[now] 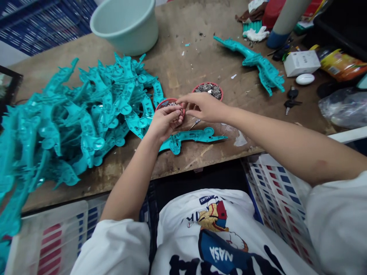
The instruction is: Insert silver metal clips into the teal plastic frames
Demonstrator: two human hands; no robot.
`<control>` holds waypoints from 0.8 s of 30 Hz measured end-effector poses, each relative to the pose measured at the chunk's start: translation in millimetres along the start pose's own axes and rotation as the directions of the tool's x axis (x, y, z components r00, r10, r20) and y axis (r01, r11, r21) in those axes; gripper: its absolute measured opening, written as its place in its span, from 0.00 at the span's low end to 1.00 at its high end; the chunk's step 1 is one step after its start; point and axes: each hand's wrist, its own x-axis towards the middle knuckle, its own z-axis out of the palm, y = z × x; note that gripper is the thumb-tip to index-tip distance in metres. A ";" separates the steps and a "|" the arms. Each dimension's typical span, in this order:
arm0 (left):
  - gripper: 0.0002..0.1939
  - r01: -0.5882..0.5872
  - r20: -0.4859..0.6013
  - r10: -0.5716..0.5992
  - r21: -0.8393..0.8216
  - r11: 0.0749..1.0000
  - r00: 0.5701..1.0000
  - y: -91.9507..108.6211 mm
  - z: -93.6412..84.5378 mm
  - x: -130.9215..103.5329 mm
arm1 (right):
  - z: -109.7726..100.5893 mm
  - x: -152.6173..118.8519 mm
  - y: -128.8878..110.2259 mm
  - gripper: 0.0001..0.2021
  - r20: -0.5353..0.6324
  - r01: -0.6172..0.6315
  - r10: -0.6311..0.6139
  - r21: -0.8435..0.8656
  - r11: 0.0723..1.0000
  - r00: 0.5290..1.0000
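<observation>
Both of my hands meet over a small red basket (165, 102) of metal bits. My left hand (166, 122) has its fingers closed, thumb against fingertips; whatever lies between them is too small to name. Close beside it is my right hand (202, 107), thumb and index finger curved toward the left fingertips, its grip unclear. Just below the hands, a turquoise plastic part (197, 135) lies flat near the table's front edge, with a thin metal tool (195, 124) behind it. A second red basket (210, 91), filled with small metal pieces, sits behind my right hand.
A large heap of turquoise parts (94, 114) covers the left of the table (177, 65). Behind it stands a pale green tub (129, 26). At the right are another turquoise part (255, 63), a white box (301, 63), keys (291, 100) and a plastic bag (344, 109).
</observation>
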 end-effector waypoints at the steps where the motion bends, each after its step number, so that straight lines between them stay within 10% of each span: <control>1: 0.16 0.017 0.027 -0.017 -0.018 1.000 0.999 -0.3 3.8 -3.8 | -0.6 0.0 0.2 0.21 0.000 0.017 -0.017 -0.003 1.000 1.000; 15: 0.10 -0.197 -0.010 0.200 0.128 0.972 0.980 -14.5 24.8 -36.8 | -9.2 -0.4 -9.2 0.15 0.128 -0.025 0.040 -0.112 0.993 0.991; 20: 0.13 -0.338 0.022 0.380 0.504 0.794 0.925 -21.8 15.5 -43.5 | -0.1 -1.1 -11.1 0.15 0.096 -0.129 0.135 -0.073 0.989 0.986; 24: 0.18 -0.409 0.176 0.458 0.777 0.479 0.871 -41.0 4.5 -54.7 | 2.6 -0.9 -8.5 0.15 0.153 -0.122 0.138 -0.110 0.986 0.978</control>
